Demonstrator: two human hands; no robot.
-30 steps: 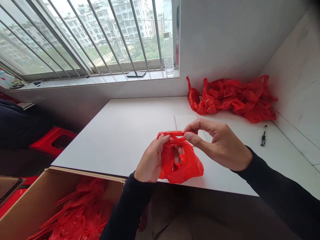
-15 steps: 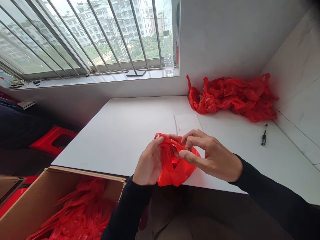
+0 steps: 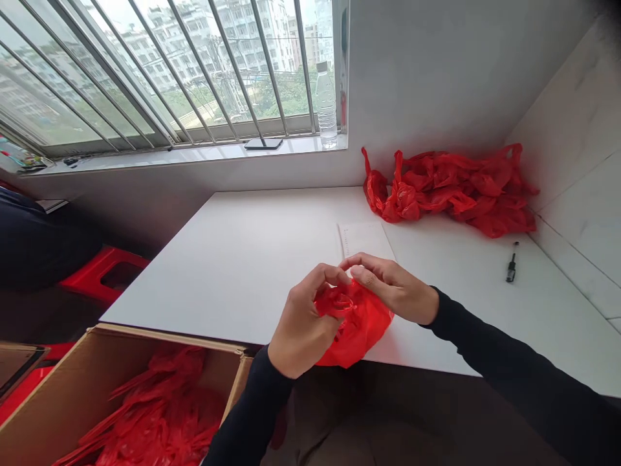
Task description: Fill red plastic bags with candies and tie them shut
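Note:
A crumpled red plastic bag is between my hands at the front edge of the white table. My left hand curls around the bag's left side, its thumb pressed into the bunched film. At the upper side, my right hand has thumb and fingers closed together on the bag, its fingertips close to those of my left hand. The bag's lower part hangs loose towards me, and my fingers cover some of its top.
To my left stands a cardboard box with red plastic bags inside. More red bags lie heaped against the wall. A small black tube and a paper sheet are on the table. A bottle and phone rest on the sill.
My left hand has turned over, its back now facing up, with the fingers curled over the bag. My right hand has moved left and closed on the bag. The bag looks more bunched.

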